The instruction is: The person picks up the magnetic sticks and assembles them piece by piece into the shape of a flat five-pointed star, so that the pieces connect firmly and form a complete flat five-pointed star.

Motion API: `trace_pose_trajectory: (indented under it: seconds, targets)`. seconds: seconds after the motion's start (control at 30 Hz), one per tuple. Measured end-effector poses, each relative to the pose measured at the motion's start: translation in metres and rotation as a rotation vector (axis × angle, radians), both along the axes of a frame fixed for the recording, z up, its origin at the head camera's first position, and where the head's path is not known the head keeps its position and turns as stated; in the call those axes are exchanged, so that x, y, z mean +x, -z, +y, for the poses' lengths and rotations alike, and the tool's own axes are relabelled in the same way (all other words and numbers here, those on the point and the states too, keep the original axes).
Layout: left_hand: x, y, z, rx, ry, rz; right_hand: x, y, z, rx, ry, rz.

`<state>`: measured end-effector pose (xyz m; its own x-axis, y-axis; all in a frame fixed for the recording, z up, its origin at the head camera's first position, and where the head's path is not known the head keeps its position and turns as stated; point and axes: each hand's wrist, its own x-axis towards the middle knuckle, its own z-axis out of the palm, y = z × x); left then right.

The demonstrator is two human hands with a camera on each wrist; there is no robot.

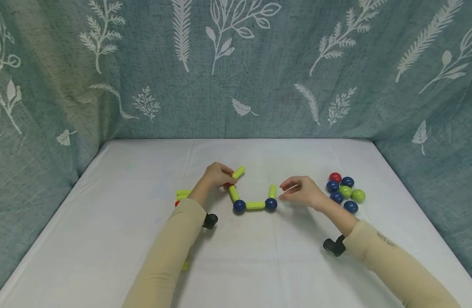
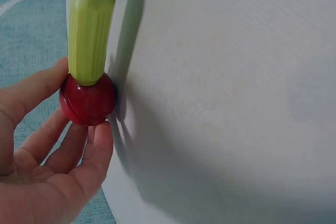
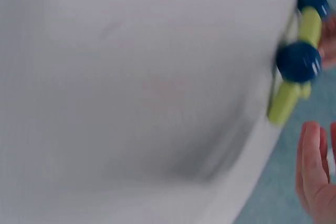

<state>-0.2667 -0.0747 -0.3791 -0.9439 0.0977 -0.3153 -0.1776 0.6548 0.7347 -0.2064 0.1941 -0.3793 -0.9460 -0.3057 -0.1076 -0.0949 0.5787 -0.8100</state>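
Observation:
My left hand (image 1: 219,174) pinches a red ball (image 2: 89,103) between thumb and fingertips. It sits at the left end of a linked shape of lime-green ribbed rods and balls on the white cloth. From the ball one rod (image 1: 233,193) runs to a blue ball (image 1: 239,207), and another rod (image 1: 239,172) points up and to the right. A front rod (image 1: 255,205) joins that blue ball to a second blue ball (image 1: 271,205), which carries an upright-pointing rod (image 1: 272,191). Just right of this rod, my right hand (image 1: 305,191) hovers with loosely bent fingers, holding nothing.
Several loose balls, red, blue and green (image 1: 358,196), lie grouped beyond my right hand. Green rods (image 1: 183,193) and a bit of red (image 1: 177,203) show left of my left forearm, partly hidden by it. A patterned curtain (image 1: 236,94) hangs behind the table.

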Motion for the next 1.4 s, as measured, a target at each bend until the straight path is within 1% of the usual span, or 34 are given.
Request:
trace_pose_trajectory:
  seconds: [0.17, 0.3, 0.43, 0.57, 0.73, 0.8, 0.83, 0.93, 1.03, 1.07, 1.2, 1.4]
  targets:
    - [0.003, 0.003, -0.003, 0.0, -0.002, 0.025, -0.007, -0.016, 0.03, -0.051, 0.008, 0.025]
    - [0.005, 0.006, -0.003, -0.004, -0.007, 0.053, -0.013, -0.026, 0.055, -0.051, 0.045, 0.035]
    - [0.007, 0.008, -0.001, 0.008, -0.011, 0.075, -0.022, -0.031, 0.08, 0.006, 0.082, 0.04]
    - [0.009, 0.008, 0.0, 0.017, -0.025, 0.08, -0.032, -0.029, 0.104, 0.097, 0.133, 0.06]
    - [0.007, 0.01, -0.002, 0.024, -0.042, 0.073, -0.042, -0.026, 0.125, 0.171, 0.19, 0.054]
    - [0.005, 0.011, -0.002, 0.028, -0.046, 0.064, -0.044, -0.025, 0.131, 0.191, 0.212, 0.035]
    - [0.004, 0.012, -0.002, 0.036, -0.039, 0.076, -0.045, -0.024, 0.133, 0.202, 0.223, 0.025]
    - [0.002, 0.014, -0.001, 0.034, -0.037, 0.068, -0.046, -0.022, 0.139, 0.225, 0.246, -0.01]
    - [0.003, 0.014, 0.0, 0.03, -0.036, 0.076, -0.047, -0.02, 0.143, 0.247, 0.255, -0.052]
    - [0.004, 0.013, 0.001, 0.024, -0.041, 0.066, -0.047, -0.02, 0.144, 0.254, 0.256, -0.067]
    - [0.008, 0.011, 0.001, 0.021, -0.031, 0.088, -0.048, -0.019, 0.145, 0.281, 0.246, -0.116]
    - [0.009, 0.01, 0.0, 0.02, -0.026, 0.089, -0.05, -0.018, 0.14, 0.31, 0.188, -0.141]
